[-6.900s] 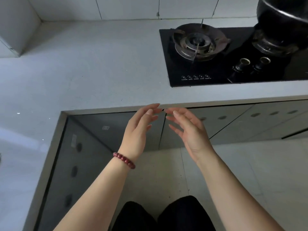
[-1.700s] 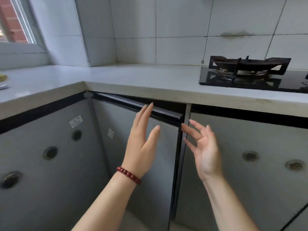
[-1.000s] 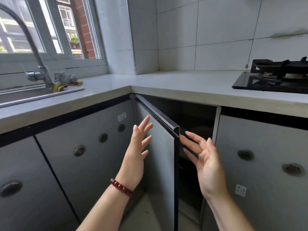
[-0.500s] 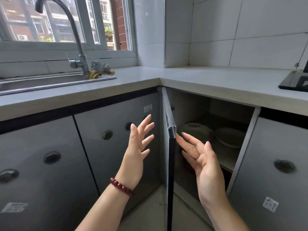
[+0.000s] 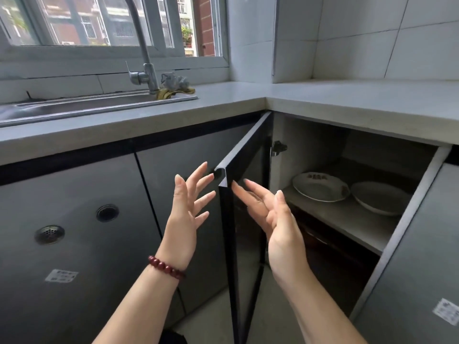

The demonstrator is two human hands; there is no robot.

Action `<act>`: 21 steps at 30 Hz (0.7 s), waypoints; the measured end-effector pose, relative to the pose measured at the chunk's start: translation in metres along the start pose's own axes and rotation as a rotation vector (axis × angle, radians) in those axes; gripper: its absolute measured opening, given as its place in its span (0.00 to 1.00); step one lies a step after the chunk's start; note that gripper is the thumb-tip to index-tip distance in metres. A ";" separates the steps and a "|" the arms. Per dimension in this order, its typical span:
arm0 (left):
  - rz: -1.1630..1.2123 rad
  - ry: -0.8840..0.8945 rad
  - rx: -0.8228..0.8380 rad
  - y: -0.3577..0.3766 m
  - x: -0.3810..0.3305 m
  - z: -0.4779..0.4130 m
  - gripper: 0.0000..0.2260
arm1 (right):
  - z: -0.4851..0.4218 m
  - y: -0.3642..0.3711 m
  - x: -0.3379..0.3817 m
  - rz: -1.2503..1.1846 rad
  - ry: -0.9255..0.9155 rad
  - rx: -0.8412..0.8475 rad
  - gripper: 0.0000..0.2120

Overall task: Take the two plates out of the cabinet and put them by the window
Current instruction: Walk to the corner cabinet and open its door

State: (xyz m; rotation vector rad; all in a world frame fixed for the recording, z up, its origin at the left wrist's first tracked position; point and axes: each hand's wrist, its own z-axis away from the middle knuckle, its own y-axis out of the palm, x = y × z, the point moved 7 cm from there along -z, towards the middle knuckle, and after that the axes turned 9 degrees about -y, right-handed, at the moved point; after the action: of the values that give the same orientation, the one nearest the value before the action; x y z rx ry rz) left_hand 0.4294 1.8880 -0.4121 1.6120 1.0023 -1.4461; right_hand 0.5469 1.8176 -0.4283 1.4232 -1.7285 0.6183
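Both hands, the left hand point(image 5: 190, 214) and the right hand point(image 5: 272, 217), are spread and hold nothing, and the two plates point(image 5: 320, 186) point(image 5: 378, 197) on the cabinet shelf point(image 5: 347, 219) look stiff, smooth and breakable, so I would grip each by its rim.

Both forearms are bare, without sleeves. The left wrist carries a bracelet point(image 5: 167, 267) of round, dark red beads. The right wrist carries nothing.

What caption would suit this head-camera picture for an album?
Both empty hands, left hand and right hand, flank the open cabinet door; two plates wait inside.
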 end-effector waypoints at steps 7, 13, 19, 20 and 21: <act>-0.010 0.006 -0.053 -0.021 0.005 -0.003 0.28 | -0.015 0.020 -0.008 -0.019 0.036 0.051 0.24; -0.018 0.008 -0.091 -0.035 0.009 -0.008 0.29 | -0.030 0.039 -0.013 -0.002 0.055 0.093 0.24; -0.021 0.014 -0.157 -0.056 0.015 -0.014 0.28 | -0.045 0.055 -0.026 0.026 0.075 0.116 0.23; -0.025 0.019 -0.159 -0.058 0.015 -0.015 0.28 | -0.047 0.055 -0.029 0.025 0.072 0.114 0.23; -0.029 0.022 -0.160 -0.059 0.016 -0.016 0.28 | -0.048 0.055 -0.032 0.032 0.074 0.115 0.24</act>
State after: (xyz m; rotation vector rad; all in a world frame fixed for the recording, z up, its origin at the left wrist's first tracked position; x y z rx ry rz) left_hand 0.3837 1.9282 -0.4277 1.5062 1.1281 -1.3341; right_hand 0.5085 1.8878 -0.4212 1.4358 -1.6836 0.7889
